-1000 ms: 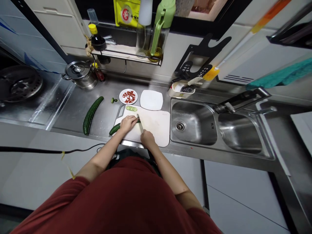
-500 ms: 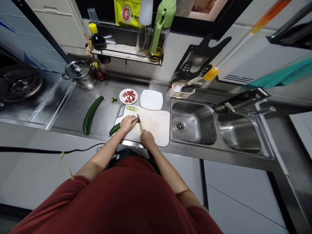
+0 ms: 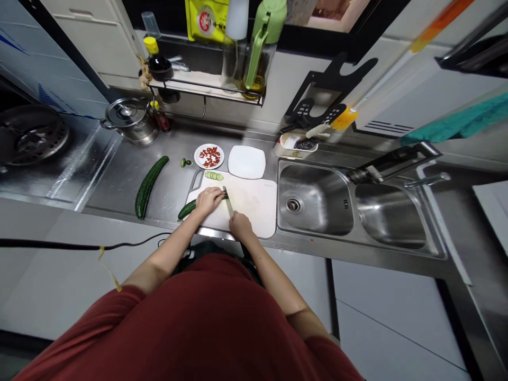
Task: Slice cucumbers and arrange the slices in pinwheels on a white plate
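Cucumber (image 3: 187, 209) partly hidden by left hand (image 3: 209, 200), fingers clamped on it; right hand (image 3: 240, 226) grips knife (image 3: 228, 203), handle hidden

Pale tiled walls (image 3: 278, 79) and a dark-framed window (image 3: 333, 16) rise behind a stainless-steel counter (image 3: 111, 180) above white cabinets (image 3: 381, 301).
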Demonstrator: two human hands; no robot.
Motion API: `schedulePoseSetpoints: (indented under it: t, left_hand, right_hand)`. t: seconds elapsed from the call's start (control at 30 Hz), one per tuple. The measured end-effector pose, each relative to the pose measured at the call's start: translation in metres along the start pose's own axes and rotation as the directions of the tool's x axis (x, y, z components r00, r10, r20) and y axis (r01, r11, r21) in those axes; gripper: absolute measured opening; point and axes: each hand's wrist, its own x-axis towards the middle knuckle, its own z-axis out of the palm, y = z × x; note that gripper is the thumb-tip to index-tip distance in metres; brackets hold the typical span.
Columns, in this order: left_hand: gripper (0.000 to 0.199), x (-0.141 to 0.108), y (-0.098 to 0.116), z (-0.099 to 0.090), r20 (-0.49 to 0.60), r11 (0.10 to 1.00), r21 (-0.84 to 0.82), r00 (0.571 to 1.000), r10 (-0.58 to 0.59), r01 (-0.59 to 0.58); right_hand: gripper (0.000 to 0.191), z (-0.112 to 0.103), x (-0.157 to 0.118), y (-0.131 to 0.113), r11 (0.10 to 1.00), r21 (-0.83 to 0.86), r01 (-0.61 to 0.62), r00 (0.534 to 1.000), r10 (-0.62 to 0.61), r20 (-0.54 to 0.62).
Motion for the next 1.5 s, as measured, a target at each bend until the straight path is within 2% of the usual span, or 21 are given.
schedulePoseSetpoints:
  t: [0.8,1.23,1.5]
  left_hand:
    - [0.028,-0.001,-0.001,0.002,-0.020,1.000,-0.005,1.000,0.000,0.000]
    - [0.027,-0.001,0.001,0.001,-0.015,1.000,-0.015,1.000,-0.006,0.006]
    - [0.026,-0.001,0.000,0.003,-0.020,1.000,-0.009,1.000,-0.016,0.016]
  right_hand:
    - [0.030,-0.004,0.018,-0.009,1.000,0.015,0.025,0.999,-0.025,-0.032]
    - [0.029,0.014,-0.003,0.003,0.999,-0.014,-0.034,0.999,0.034,0.002]
    - [0.027,0.008,0.013,-0.004,1.000,-0.009,-0.006,1.000,0.006,-0.026]
